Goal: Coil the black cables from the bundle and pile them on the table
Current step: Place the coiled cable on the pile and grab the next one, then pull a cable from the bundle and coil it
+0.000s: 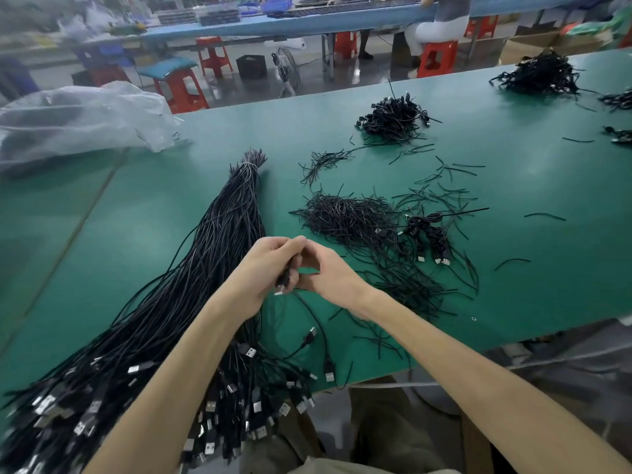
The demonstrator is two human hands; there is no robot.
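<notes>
- Black bundle [219, 254] lay on the green worktop [513, 186], long axis running from tied tip far-centre to plug ends near-left.
- It sat just left of and under the hands; left arm crossed over it, so left was nearer.
- Left hand [265, 268] and right hand [328, 271] met above the worktop, fingers curled shut on one cable [285, 280], plug end poking out below.
- Its tail hung toward the near edge.
- Coiled pile [427, 234] sat right of the hands, near.
- Judgement: coil barely started.
</notes>
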